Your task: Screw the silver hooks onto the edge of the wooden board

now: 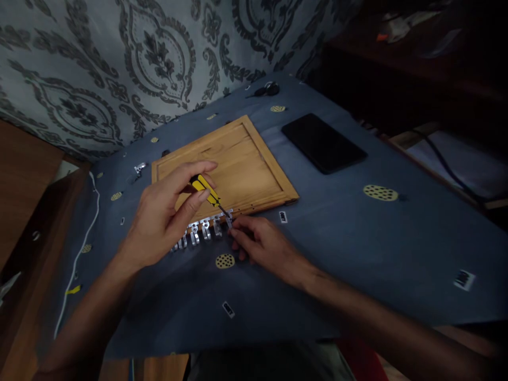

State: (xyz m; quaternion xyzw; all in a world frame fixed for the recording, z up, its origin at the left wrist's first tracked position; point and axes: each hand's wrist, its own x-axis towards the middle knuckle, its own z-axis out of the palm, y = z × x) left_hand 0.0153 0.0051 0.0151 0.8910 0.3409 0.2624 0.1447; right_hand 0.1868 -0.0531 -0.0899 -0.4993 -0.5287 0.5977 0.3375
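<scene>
My left hand [162, 211] is closed around the yellow and black handle of a screwdriver [205, 189]. Its shaft slants down to the right, with the tip at a metal hook [229, 220] at the right end of a row of hooks [206, 229]. These shiny hooks run along the near edge of a framed wooden board [234, 164], which lies flat. Pinched at that end hook are the fingertips of my right hand [262, 241]. My left hand hides part of the board and some of the row.
A black tablet-like slab [323, 143] lies right of the board. Dark keys or a fob [268, 89] sit near the wall. A small metal piece [138, 169] is at the left, and a white cable [85, 233] runs along the left edge of the blue patterned cloth [317, 264].
</scene>
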